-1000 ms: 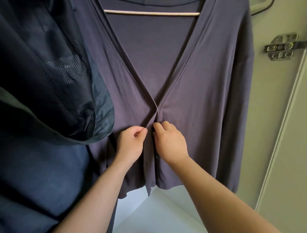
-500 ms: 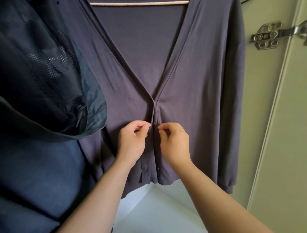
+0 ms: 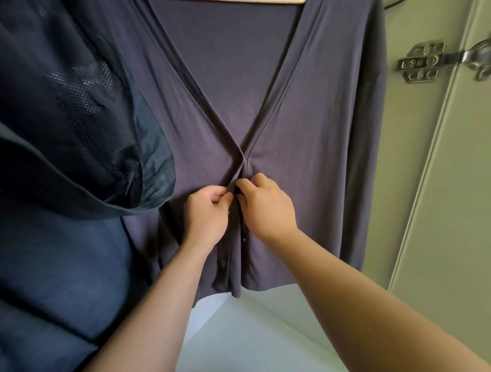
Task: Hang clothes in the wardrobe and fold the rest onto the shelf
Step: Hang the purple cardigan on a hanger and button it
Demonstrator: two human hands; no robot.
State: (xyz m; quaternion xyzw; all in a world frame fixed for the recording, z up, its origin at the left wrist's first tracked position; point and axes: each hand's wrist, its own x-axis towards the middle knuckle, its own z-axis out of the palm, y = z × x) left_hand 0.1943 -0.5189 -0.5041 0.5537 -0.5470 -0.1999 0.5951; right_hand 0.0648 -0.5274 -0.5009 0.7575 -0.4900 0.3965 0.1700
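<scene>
Pinches left front edge of cardigan point(image 3: 318, 132) with left grip point(image 3: 210, 209), right edge with right grip point(image 3: 265, 204), just under its V-neck. Hangs from hanger point(image 3: 265, 1) above; jacket point(image 3: 66, 119) left of cardigan, hinge point(image 3: 422, 62) right.

The left hand point(image 3: 206, 215) and right hand point(image 3: 268, 207) are closing together just below the V-point of the cardigan point(image 3: 305, 164), now touching where they were apart, and the front edges below that V-point are puckering.
</scene>
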